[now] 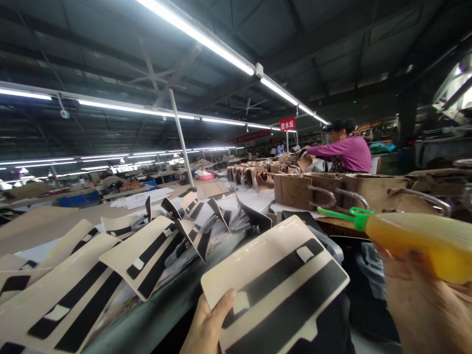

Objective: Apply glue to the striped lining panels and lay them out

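Note:
My left hand (212, 322), at the bottom centre, grips the left edge of a cream panel (258, 255) with black strips and small white patches, thumb on top. At the right, my right hand (424, 295) is wrapped round a soft bottle (416, 241) of yellow-orange liquid. The bottle lies sideways, its green nozzle (341, 216) pointing left, above and to the right of the panel. Similar cream and black panels (143, 255) lie overlapping on the table to the left, some with curled black flaps.
Brown bags (295, 191) with clear tubular handles stand in a row at the right, behind the bottle. A person in a purple top (354, 153) works beyond them. A metal pole (181, 137) rises behind the panels. White sheets (143, 197) lie farther back.

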Demonstrator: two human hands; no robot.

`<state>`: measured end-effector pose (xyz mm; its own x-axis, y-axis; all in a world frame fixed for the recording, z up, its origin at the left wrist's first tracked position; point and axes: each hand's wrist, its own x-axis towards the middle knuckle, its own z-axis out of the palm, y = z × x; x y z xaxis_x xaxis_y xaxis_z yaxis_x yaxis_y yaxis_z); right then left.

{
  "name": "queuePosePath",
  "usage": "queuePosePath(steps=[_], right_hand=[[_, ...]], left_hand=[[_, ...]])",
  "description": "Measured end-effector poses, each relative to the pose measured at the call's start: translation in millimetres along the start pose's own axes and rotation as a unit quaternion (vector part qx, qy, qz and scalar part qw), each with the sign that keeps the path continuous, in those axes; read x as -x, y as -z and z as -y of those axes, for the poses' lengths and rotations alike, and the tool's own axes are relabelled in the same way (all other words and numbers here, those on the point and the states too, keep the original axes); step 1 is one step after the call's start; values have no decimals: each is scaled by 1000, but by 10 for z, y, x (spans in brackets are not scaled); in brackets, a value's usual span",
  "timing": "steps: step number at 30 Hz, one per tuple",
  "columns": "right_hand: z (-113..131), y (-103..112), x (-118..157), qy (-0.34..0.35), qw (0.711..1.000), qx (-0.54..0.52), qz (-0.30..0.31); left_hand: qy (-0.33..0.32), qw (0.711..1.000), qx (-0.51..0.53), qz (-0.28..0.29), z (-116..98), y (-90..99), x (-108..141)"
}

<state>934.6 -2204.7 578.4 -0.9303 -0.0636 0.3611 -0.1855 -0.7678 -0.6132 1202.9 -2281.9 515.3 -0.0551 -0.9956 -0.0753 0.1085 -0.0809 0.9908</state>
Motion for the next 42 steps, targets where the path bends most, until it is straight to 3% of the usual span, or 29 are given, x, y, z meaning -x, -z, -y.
queuePosePath(steps=[6, 9, 12, 18, 22, 25, 28, 32, 38, 40, 42], right_hand=[[131, -40, -75, -110, 989, -92, 24], [21, 40, -211, -184, 974, -130, 19], [-90, 95, -319, -235, 958, -164, -24], [-15, 55, -302, -239, 957, -160, -46], [-4, 76, -306, -229, 955, -180, -46], [-71, 98, -327, -230, 952, -198, -34], [-121, 107, -334, -226, 947, -225, -28], [-114, 136, -340, -190, 951, -242, -19], [-101, 215, -386, -151, 959, -240, -19], [-79, 212, -378, -153, 959, -236, -12], [-31, 185, -345, -158, 961, -226, -11]], left_hand=[[6, 999, 23, 39, -78, -222, 0], [21, 999, 30, 12, -25, -269, -35], [15, 998, 55, -10, -9, -286, -63], [50, 998, 45, 20, 19, -368, -8], [6, 999, 0, 40, 120, -510, 11], [-51, 992, -61, 94, 134, -726, -42], [-136, 971, -110, 163, 113, -1056, -155], [-204, 952, -135, 182, 101, -1531, -341], [-199, 943, -175, 202, 206, -2149, -651], [-185, 942, -178, 216, 251, -2267, -723], [-178, 937, -180, 239, 263, -2262, -743]])
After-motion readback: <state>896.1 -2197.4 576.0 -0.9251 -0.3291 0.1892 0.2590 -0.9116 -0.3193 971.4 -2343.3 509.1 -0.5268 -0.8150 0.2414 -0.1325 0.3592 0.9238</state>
